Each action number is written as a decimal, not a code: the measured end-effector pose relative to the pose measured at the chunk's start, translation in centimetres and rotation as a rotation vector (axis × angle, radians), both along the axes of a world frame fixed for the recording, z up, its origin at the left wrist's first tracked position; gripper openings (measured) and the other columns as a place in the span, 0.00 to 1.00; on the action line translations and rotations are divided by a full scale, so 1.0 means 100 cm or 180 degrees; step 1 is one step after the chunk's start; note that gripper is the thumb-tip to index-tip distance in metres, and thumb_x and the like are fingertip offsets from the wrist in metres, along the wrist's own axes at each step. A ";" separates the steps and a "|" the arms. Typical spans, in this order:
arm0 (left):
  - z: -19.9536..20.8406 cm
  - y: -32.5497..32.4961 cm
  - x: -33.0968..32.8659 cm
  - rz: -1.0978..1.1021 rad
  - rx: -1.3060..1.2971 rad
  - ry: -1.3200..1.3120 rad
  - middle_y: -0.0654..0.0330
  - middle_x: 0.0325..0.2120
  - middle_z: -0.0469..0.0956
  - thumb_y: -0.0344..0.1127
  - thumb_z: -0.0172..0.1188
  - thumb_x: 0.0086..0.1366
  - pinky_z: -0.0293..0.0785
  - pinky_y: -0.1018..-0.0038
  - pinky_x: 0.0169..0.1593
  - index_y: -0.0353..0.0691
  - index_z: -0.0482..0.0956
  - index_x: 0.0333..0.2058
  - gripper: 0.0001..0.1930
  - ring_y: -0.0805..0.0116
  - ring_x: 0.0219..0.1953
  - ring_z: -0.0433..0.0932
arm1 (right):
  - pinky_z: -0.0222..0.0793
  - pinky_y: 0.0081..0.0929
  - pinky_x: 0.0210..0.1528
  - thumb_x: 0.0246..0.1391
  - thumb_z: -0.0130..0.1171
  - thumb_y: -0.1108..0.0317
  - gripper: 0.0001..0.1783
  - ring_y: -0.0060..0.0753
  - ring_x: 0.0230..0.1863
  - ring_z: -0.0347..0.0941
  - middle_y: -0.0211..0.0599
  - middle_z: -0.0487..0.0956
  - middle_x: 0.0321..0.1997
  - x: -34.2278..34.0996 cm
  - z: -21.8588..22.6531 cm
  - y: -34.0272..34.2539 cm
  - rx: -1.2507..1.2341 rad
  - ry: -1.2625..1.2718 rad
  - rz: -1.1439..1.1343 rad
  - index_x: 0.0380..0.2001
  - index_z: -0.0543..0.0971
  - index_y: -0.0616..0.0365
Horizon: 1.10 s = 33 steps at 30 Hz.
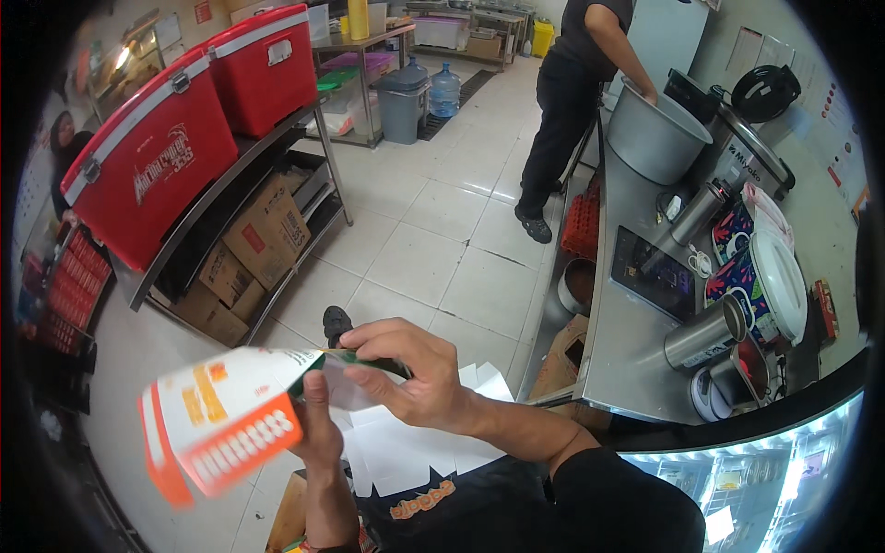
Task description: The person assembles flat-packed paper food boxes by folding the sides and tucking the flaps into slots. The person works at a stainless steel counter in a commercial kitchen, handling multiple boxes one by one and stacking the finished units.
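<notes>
A white, orange and green cardboard box (226, 387), partly folded, is held up at the left in front of me. My left hand (320, 426) grips its near end from below, the thumb up against the side. At that same end, my right hand (415, 373) is closed with thumb and fingers on a green-edged flap. The box's far end is a little blurred. Across my lap, under my right forearm, lie white flat cardboard blanks (401, 453) with notched edges; they do not touch my fingers.
Two red cooler boxes (161, 152) stand on a shelved rack at left, above brown cartons (267, 232). On the right, a steel counter (613, 355) bears a large pot (654, 136), a cooktop (653, 272) and metal flasks. A co-worker (572, 101) reaches into the pot. Lit glass display at lower right.
</notes>
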<state>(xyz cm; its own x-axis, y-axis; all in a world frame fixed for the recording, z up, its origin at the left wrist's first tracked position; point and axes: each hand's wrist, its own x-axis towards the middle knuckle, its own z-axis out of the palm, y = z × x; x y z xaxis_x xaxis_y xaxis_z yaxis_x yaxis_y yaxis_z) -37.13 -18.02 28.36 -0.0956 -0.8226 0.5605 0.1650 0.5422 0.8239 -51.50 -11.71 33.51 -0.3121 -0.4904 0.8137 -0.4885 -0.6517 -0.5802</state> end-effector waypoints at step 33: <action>0.041 0.021 0.012 -0.0176 -0.0764 -0.0906 0.52 0.49 0.75 0.34 0.54 0.69 0.74 0.68 0.53 0.32 0.68 0.55 0.19 0.64 0.50 0.76 | 0.74 0.37 0.54 0.47 0.66 0.74 0.15 0.50 0.56 0.73 0.51 0.75 0.54 0.015 0.015 0.018 0.0448 0.0842 0.0236 0.40 0.80 0.64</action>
<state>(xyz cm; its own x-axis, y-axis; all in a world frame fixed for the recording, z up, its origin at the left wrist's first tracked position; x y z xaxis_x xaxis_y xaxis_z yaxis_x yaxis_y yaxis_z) -35.89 -15.90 32.49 -0.3159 -0.6604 0.6812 -0.0180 0.7220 0.6917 -49.97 -9.95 34.98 -0.0577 -0.6175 0.7844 -0.5886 -0.6136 -0.5263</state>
